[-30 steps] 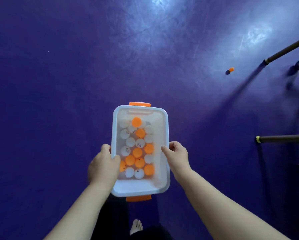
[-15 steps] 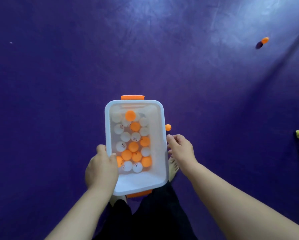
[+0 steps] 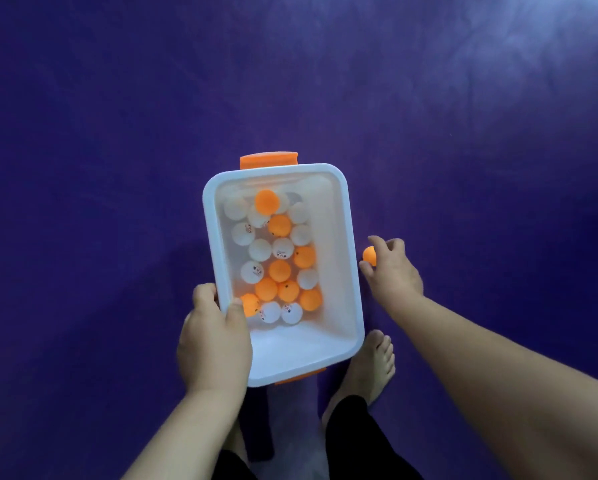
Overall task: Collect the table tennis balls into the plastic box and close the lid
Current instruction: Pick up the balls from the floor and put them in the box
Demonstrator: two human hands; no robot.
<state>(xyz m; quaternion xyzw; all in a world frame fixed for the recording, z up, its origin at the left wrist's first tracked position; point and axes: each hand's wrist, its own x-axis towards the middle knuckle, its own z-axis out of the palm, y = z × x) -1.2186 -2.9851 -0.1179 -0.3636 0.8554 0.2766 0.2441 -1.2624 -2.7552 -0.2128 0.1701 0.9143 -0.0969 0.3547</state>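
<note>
I hold a white plastic box [image 3: 349, 271] with orange latches at its far and near ends over the purple floor. No lid is on it. Several white and orange table tennis balls [image 3: 279, 271] lie inside. My left hand [image 3: 214, 337] grips the box's left rim, thumb inside the wall. Just right of the box, my right hand [image 3: 391, 271] reaches down to a single orange ball [image 3: 369, 255]. The forefinger is above that ball and the thumb below it, pinching it.
The purple floor [image 3: 117, 168] fills the view. My bare right foot [image 3: 370, 368] stands just below the box's near right corner, and black trousers [image 3: 353, 445] show at the bottom.
My right hand has left the box's right rim and dropped to the orange ball beside it. The view has tilted down, so the far ball and the poles are gone.
</note>
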